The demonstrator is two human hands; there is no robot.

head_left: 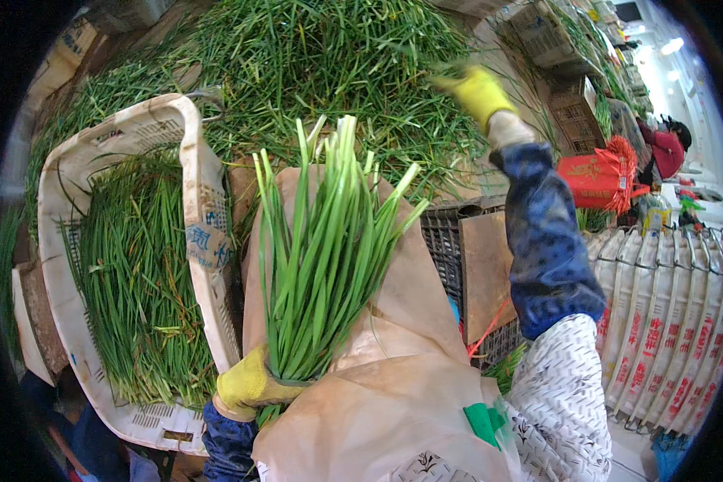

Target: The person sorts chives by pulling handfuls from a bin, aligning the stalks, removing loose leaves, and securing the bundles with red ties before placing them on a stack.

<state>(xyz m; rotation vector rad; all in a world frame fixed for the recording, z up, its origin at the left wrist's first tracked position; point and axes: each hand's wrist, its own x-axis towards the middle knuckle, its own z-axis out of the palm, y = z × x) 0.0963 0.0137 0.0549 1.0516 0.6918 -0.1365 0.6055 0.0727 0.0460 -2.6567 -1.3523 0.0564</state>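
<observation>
A thick bunch of garlic chives point(321, 273) lies over my lap, its pale cut ends pointing away from me. My left hand point(257, 384), in a yellow glove, is wrapped round the leafy end of the bunch. Out to the far right, my right hand point(478, 92), also gloved in yellow, is stretched over the edge of a large loose heap of chive leaves point(329, 64). Motion smears its fingers, so whether it holds anything is unclear. Under the bunch, a beige apron point(394, 353) covers my lap.
At my left stands a white plastic crate point(191, 149) full of chives. A dark crate point(442, 241) and a brown board point(486, 277) are at my right. Beyond them are a red bundle point(598, 178) and a stack of white crates point(659, 321). A person point(665, 146) sits farther back.
</observation>
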